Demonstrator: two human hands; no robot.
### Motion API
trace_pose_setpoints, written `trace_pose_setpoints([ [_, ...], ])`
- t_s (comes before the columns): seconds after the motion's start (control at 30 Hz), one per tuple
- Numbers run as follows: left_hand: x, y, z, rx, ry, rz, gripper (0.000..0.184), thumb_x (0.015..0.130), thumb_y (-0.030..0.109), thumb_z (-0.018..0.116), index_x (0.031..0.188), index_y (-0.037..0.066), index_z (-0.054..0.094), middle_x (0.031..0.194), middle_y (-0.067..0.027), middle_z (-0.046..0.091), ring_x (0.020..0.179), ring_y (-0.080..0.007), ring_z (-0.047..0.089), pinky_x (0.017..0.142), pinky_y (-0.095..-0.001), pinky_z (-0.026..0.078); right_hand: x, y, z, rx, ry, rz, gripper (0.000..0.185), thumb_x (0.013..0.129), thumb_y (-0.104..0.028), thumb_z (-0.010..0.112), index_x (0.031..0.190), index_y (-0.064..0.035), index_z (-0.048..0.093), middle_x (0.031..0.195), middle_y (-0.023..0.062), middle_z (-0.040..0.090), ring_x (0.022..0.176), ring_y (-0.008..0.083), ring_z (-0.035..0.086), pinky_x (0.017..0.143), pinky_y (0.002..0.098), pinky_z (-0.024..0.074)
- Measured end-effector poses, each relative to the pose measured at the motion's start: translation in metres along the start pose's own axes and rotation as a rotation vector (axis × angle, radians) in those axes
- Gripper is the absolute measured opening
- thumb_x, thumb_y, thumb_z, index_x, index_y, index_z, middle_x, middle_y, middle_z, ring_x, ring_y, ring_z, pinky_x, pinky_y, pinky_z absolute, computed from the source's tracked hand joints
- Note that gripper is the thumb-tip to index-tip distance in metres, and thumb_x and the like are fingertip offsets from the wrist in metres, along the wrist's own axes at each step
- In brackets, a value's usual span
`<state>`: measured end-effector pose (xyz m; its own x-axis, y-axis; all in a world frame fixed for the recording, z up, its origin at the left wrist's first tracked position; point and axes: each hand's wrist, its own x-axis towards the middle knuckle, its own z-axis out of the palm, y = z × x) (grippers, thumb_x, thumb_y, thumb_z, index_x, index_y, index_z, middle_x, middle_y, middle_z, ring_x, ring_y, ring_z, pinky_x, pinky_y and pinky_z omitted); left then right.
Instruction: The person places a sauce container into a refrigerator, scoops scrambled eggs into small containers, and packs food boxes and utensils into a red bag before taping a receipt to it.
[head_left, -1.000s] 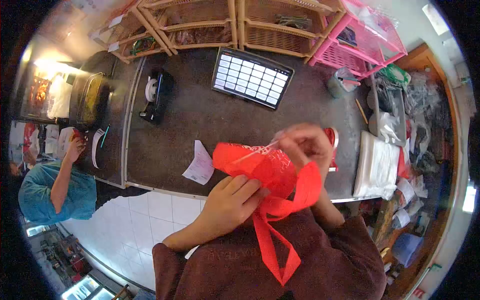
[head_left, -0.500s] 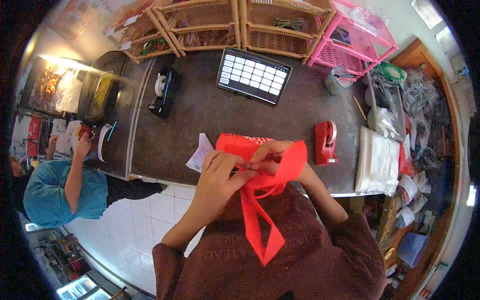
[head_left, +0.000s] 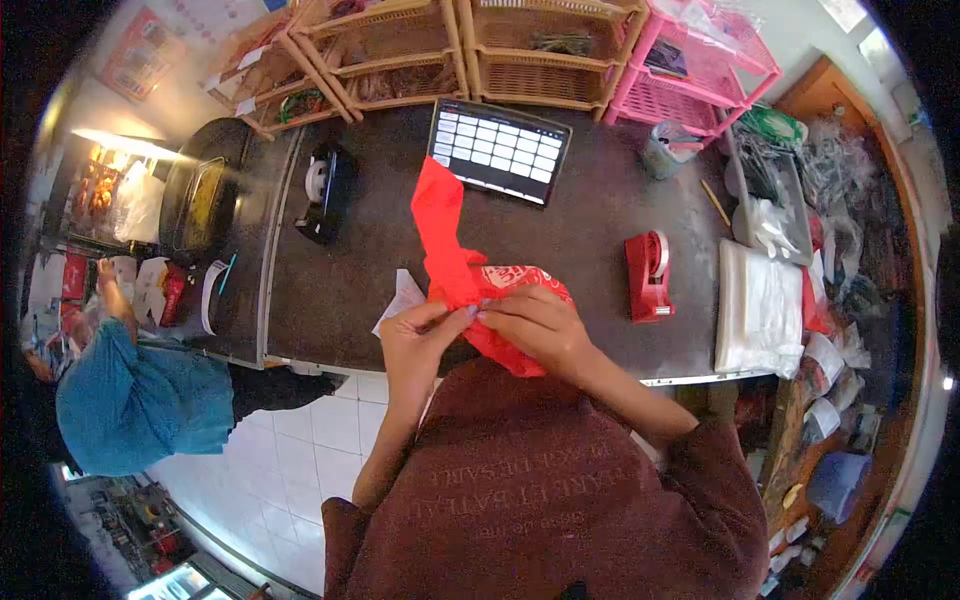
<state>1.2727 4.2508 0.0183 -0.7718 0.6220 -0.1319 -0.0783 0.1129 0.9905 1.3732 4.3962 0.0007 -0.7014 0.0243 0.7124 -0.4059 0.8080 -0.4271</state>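
Note:
A red fabric bag (head_left: 507,350) with white print lies bunched at the counter's front edge, close to the wearer's body. My left hand (head_left: 418,335) pinches the gathered red material from the left side. Opposite it, my right hand (head_left: 535,325) has its fingers closed on the same gathered part, and the fingertips of both hands nearly touch. A red strap (head_left: 437,210) extends away from the hands toward the tablet (head_left: 497,150). Partly behind my left hand is a white paper slip (head_left: 402,298).
A red tape dispenser (head_left: 650,278) stands to the right, beside stacked clear plastic bags (head_left: 760,312). A black dispenser (head_left: 322,190) is at left. Wicker shelves (head_left: 385,62) and a pink rack (head_left: 690,95) line the back. A person in teal (head_left: 140,400) is at far left.
The red strap has swung from the wearer's side to point toward the tablet. Both hands have come together at the gathered material. The co-worker's arm has moved.

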Motion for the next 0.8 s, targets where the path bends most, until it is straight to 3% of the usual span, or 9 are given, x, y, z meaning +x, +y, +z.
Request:
trace_pose_setpoints([
  [0.1, 0.002, 0.004, -0.001, -0.045, 0.025, -0.015, 0.024, 0.077, 0.002, 0.062, 0.098, -0.006, 0.058, 0.084, -0.0042, 0.062, 0.073, -0.0061, 0.055, 0.064, -0.0219, 0.045, 0.007, -0.003, -0.003, -0.041, -0.118, -0.031, 0.035, 0.065, -0.009, 0.054, 0.099, -0.0019, 0.058, 0.091, 0.0091, 0.055, 0.083, 0.024, 0.054, 0.07, 0.0318, 0.0466],
  [0.2, -0.004, 0.013, -0.001, -0.071, 0.065, 0.034, 0.025, 0.08, 0.001, 0.056, 0.104, -0.005, 0.051, 0.091, -0.0075, 0.061, 0.079, -0.0106, 0.057, 0.068, -0.0236, 0.046, 0.014, -0.002, 0.004, -0.07, -0.107, -0.034, 0.037, 0.065, -0.007, 0.055, 0.102, -0.0007, 0.057, 0.087, 0.0085, 0.055, 0.08, 0.0224, 0.054, 0.068, 0.0318, 0.0468],
  [0.3, -0.015, 0.006, -0.004, 0.064, 0.073, 0.142, 0.017, 0.083, 0.002, 0.051, 0.098, -0.004, 0.048, 0.094, -0.0129, 0.06, 0.083, -0.0147, 0.059, 0.07, -0.0253, 0.046, 0.016, 0.004, 0.012, -0.047, -0.195, 0.063, 0.038, 0.067, -0.007, 0.054, 0.104, -0.0006, 0.056, 0.088, 0.0084, 0.054, 0.083, 0.0229, 0.053, 0.071, 0.0322, 0.0457],
  [0.4, -0.022, 0.022, -0.003, 0.421, 0.034, 0.133, 0.01, 0.084, 0.003, 0.051, 0.091, -0.002, 0.046, 0.09, -0.0162, 0.06, 0.084, -0.0167, 0.06, 0.07, -0.0256, 0.045, 0.018, 0.006, 0.02, -0.038, -0.174, 0.071, 0.038, 0.067, -0.008, 0.054, 0.104, -0.001, 0.056, 0.089, 0.0088, 0.053, 0.084, 0.0239, 0.052, 0.073, 0.0327, 0.0443],
  [0.5, -0.015, 0.025, -0.004, 0.615, 0.016, 0.143, 0.012, 0.081, 0.002, 0.053, 0.092, 0.0, 0.05, 0.088, -0.0144, 0.061, 0.085, -0.0191, 0.06, 0.07, -0.0273, 0.046, 0.019, 0.009, 0.022, -0.047, -0.159, 0.079, 0.036, 0.067, -0.008, 0.053, 0.102, -0.0013, 0.056, 0.088, 0.0092, 0.052, 0.083, 0.0244, 0.052, 0.071, 0.0329, 0.044],
  [0.6, -0.009, 0.004, -0.011, 0.616, 0.043, 0.37, 0.01, 0.076, 0.001, 0.058, 0.087, 0.002, 0.057, 0.085, -0.0105, 0.061, 0.079, -0.0222, 0.06, 0.068, -0.0297, 0.046, 0.024, 0.005, 0.017, -0.045, -0.178, 0.126, 0.034, 0.068, -0.009, 0.053, 0.101, -0.0017, 0.057, 0.084, 0.0091, 0.051, 0.081, 0.0244, 0.051, 0.069, 0.0327, 0.0436],
  [0.7, -0.002, 0.01, -0.015, 0.887, 0.11, 0.664, 0.008, 0.071, 0.001, 0.063, 0.078, 0.002, 0.061, 0.077, -0.0079, 0.061, 0.072, -0.0188, 0.058, 0.066, -0.0275, 0.044, 0.024, 0.003, 0.016, -0.081, -0.19, 0.132, 0.032, 0.068, -0.009, 0.053, 0.099, -0.002, 0.057, 0.081, 0.0087, 0.05, 0.078, 0.0241, 0.05, 0.068, 0.0321, 0.0435],
  [0.8, 0.003, 0.023, -0.004, 0.684, 0.099, 0.673, 0.009, 0.067, 0.0, 0.065, 0.075, 0.003, 0.062, 0.077, -0.0078, 0.061, 0.073, -0.0179, 0.057, 0.066, -0.0271, 0.044, 0.026, 0.001, 0.017, -0.093, -0.21, 0.143, 0.032, 0.067, -0.007, 0.054, 0.098, -0.0024, 0.057, 0.08, 0.0081, 0.049, 0.078, 0.0234, 0.05, 0.067, 0.0318, 0.0432],
])
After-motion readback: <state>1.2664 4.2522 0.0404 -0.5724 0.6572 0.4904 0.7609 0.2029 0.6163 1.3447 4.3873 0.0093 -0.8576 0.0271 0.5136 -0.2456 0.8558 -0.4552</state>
